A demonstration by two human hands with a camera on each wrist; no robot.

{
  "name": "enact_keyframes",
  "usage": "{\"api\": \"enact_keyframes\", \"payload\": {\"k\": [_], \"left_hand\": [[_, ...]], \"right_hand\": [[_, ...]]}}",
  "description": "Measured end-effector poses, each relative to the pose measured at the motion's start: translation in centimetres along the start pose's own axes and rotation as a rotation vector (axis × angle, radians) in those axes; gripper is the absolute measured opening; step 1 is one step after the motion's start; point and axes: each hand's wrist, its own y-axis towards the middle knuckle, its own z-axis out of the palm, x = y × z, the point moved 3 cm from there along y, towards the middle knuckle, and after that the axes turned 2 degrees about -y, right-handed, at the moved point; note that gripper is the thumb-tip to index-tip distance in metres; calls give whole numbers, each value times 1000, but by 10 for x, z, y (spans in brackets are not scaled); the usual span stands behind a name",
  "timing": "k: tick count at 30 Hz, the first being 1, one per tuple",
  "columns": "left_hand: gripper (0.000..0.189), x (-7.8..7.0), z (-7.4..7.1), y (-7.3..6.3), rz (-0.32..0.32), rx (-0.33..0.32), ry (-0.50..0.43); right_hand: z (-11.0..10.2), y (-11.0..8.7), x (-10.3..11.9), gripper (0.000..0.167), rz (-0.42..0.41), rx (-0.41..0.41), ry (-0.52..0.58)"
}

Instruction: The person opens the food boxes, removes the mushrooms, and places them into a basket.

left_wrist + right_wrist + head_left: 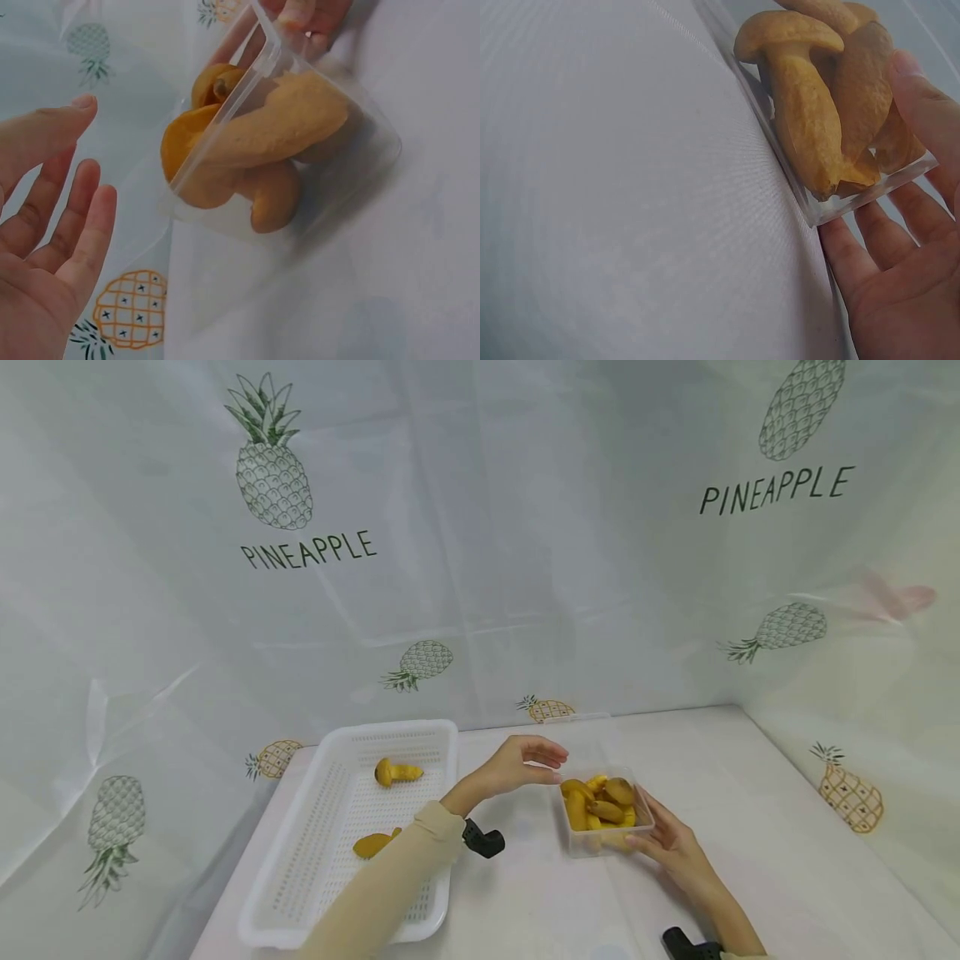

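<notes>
A clear plastic box (600,843) on the table holds several yellow-brown mushrooms (604,811). At its right side my right hand (675,847) grips a corner, thumb on the near wall and fingers along the right wall. The right wrist view shows mushrooms (802,105) through the plastic, with the thumb and fingers (881,236) at the box's edge. My left hand (521,762) hovers by the box's far left corner, fingers loosely bent and holding nothing. In the left wrist view that hand (52,232) stays apart from the box.
A white perforated basket (300,860) stands at the left, under my left forearm. Inside it lie one mushroom (397,772) near the back and another yellow-brown piece (372,844), partly covered by my sleeve. A pineapple-printed sheet (525,568) hangs behind the table.
</notes>
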Motion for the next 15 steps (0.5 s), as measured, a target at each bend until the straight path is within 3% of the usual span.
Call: {"api": "enact_keyframes", "payload": {"k": [5, 15], "left_hand": [[38, 6, 14, 7, 6, -35, -34], [38, 16, 31, 14, 2, -24, 94]], "right_hand": [[1, 0, 0, 78, 7, -3, -4], [-1, 1, -2, 77, 2, -5, -18]]}}
